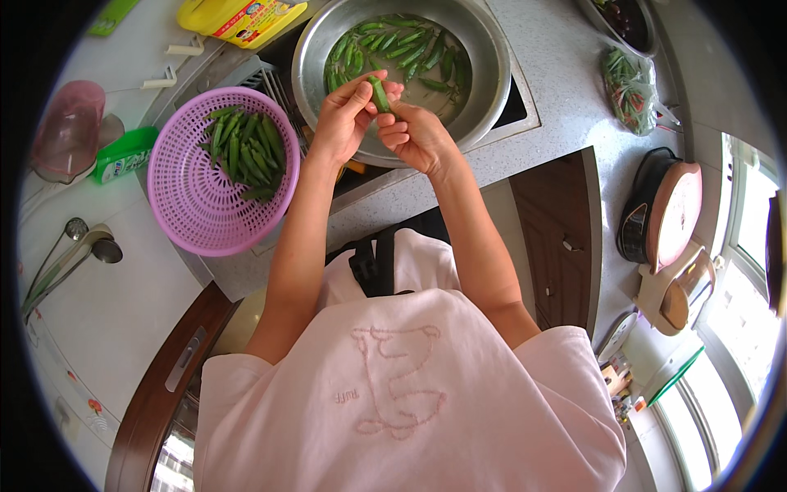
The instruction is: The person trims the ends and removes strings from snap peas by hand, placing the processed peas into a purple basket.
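Observation:
Both hands hold one green okra pod (379,95) over the near part of a large stainless steel basin (495,80). My left hand (346,117) pinches it from the left with thumb and fingers, while my right hand (416,130) grips its lower end. Several okra pods (413,52) lie in cloudy water inside the basin. To the left of my left forearm is a round purple plastic colander (184,203), with a pile of okra (249,150) towards its upper right side. The lower tip of the held pod is partly hidden by my right fingers.
The basin stands over a dark hob (515,112) in a speckled countertop (541,80). A yellow jug (237,21) is beyond the colander. Ladles (106,250) hang at left. At right are a plastic bag of vegetables (630,92), another metal bowl (652,43) and a pink-lidded cooker (676,212).

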Demonstrator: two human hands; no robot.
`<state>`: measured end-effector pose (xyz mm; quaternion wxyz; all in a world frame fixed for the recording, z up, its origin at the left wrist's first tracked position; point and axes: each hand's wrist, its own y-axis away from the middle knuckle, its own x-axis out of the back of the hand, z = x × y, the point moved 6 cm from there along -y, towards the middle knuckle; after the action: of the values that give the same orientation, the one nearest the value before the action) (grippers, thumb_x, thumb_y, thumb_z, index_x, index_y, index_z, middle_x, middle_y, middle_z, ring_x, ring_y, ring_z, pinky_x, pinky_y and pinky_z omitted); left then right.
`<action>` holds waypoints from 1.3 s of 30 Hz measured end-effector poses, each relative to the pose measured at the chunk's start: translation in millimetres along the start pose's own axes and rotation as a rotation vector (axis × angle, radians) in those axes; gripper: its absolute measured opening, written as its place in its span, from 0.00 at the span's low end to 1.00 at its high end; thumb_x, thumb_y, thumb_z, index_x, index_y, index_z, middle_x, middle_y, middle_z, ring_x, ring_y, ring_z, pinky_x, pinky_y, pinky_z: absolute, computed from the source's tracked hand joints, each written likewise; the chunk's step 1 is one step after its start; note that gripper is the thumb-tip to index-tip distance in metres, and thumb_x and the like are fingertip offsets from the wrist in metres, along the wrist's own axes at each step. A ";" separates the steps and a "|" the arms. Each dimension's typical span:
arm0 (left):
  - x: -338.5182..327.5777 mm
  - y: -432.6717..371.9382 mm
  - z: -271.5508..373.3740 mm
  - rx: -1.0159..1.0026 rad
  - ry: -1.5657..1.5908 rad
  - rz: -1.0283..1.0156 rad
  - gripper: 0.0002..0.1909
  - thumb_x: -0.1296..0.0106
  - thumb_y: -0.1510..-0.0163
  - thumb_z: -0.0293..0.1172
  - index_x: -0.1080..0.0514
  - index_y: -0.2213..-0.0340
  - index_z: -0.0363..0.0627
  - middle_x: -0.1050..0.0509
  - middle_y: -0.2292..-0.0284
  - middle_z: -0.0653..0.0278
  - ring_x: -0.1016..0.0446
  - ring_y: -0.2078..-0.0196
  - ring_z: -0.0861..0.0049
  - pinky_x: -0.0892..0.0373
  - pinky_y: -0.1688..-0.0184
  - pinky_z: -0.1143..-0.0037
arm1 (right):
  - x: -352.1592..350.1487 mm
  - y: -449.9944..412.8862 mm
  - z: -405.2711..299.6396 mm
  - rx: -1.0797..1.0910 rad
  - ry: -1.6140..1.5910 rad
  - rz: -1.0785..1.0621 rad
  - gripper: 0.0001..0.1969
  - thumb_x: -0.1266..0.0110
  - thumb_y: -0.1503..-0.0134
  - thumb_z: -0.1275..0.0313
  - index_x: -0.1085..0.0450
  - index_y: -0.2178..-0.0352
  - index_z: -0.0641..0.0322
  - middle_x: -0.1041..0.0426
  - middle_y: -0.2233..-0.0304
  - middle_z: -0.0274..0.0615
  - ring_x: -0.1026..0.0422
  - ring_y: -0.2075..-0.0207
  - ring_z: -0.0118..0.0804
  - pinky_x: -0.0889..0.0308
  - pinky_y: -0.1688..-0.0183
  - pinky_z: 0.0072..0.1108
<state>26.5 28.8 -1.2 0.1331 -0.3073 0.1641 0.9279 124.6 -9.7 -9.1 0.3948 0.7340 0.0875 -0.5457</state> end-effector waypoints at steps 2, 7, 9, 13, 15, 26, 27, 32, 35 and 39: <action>6.7 0.5 -5.3 0.038 -0.020 0.099 0.17 0.55 0.39 0.34 0.31 0.52 0.37 0.24 0.60 0.53 0.26 0.54 0.65 0.29 0.51 0.70 | -1.8 2.5 -2.7 0.118 0.174 0.135 0.15 0.59 0.34 0.66 0.32 0.65 0.70 0.33 0.75 0.35 0.41 0.80 0.18 0.41 0.79 0.11; 13.8 1.1 -11.3 -0.001 -0.021 0.259 0.16 0.53 0.39 0.32 0.31 0.53 0.37 0.23 0.63 0.55 0.24 0.59 0.68 0.28 0.55 0.74 | -0.1 3.1 -6.2 0.291 0.415 0.268 0.13 0.57 0.37 0.71 0.31 0.63 0.75 0.28 0.70 0.41 0.35 0.76 0.24 0.34 0.71 0.16; 10.4 2.6 -9.4 -0.011 -0.045 0.284 0.15 0.53 0.39 0.29 0.31 0.52 0.36 0.23 0.62 0.56 0.24 0.61 0.72 0.28 0.57 0.76 | 0.9 3.3 -6.3 0.344 0.482 0.259 0.11 0.53 0.40 0.73 0.28 0.65 0.73 0.27 0.72 0.38 0.33 0.76 0.23 0.33 0.70 0.18; -1.4 5.1 3.6 -0.058 -0.211 0.210 0.12 0.52 0.40 0.27 0.28 0.56 0.36 0.23 0.64 0.58 0.25 0.65 0.80 0.28 0.63 0.81 | -3.0 8.9 -13.6 0.456 0.817 0.237 0.12 0.51 0.41 0.73 0.28 0.64 0.75 0.26 0.74 0.38 0.31 0.76 0.23 0.31 0.70 0.18; -6.9 5.5 8.8 -0.067 -0.465 0.097 0.13 0.53 0.41 0.24 0.30 0.54 0.35 0.23 0.62 0.59 0.25 0.59 0.76 0.29 0.56 0.77 | -3.5 12.0 -18.3 0.448 0.903 0.295 0.13 0.47 0.43 0.73 0.28 0.60 0.75 0.24 0.69 0.40 0.29 0.71 0.24 0.29 0.67 0.16; -1.2 13.6 14.1 -0.169 -0.313 0.254 0.13 0.46 0.48 0.17 0.28 0.59 0.34 0.24 0.61 0.57 0.25 0.57 0.74 0.29 0.52 0.75 | -0.5 24.1 -26.0 0.673 0.772 0.449 0.16 0.45 0.45 0.76 0.30 0.57 0.77 0.23 0.66 0.49 0.23 0.65 0.32 0.28 0.61 0.17; -3.9 13.4 16.4 -0.198 -0.346 0.225 0.13 0.46 0.48 0.16 0.28 0.59 0.33 0.24 0.60 0.55 0.25 0.56 0.72 0.29 0.52 0.75 | -3.7 26.5 -26.5 0.702 0.779 0.438 0.16 0.45 0.45 0.76 0.30 0.56 0.77 0.23 0.65 0.49 0.23 0.65 0.32 0.29 0.60 0.17; -7.9 18.8 20.4 -0.261 -0.291 0.185 0.13 0.47 0.49 0.15 0.29 0.60 0.32 0.25 0.59 0.51 0.25 0.55 0.68 0.29 0.50 0.74 | -10.8 28.7 -26.6 0.778 0.747 0.433 0.14 0.45 0.45 0.79 0.30 0.58 0.79 0.23 0.66 0.50 0.23 0.64 0.33 0.27 0.61 0.18; -10.0 20.5 23.1 -0.279 -0.289 0.162 0.12 0.46 0.49 0.14 0.30 0.60 0.31 0.25 0.58 0.50 0.25 0.55 0.67 0.29 0.49 0.73 | -13.1 31.6 -27.5 0.780 0.727 0.431 0.13 0.44 0.46 0.79 0.30 0.59 0.79 0.23 0.66 0.50 0.23 0.66 0.32 0.27 0.61 0.18; -12.0 26.0 21.3 -0.268 -0.346 0.154 0.13 0.46 0.50 0.13 0.29 0.61 0.31 0.25 0.58 0.48 0.25 0.55 0.66 0.29 0.49 0.72 | -16.2 36.4 -28.7 0.742 0.791 0.491 0.13 0.44 0.46 0.78 0.29 0.61 0.80 0.23 0.67 0.49 0.22 0.67 0.32 0.27 0.62 0.18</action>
<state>15.6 11.6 28.1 0.0463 -0.1451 0.0370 0.9876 159.7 -9.9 25.3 0.1639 0.9692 -0.1410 -0.1177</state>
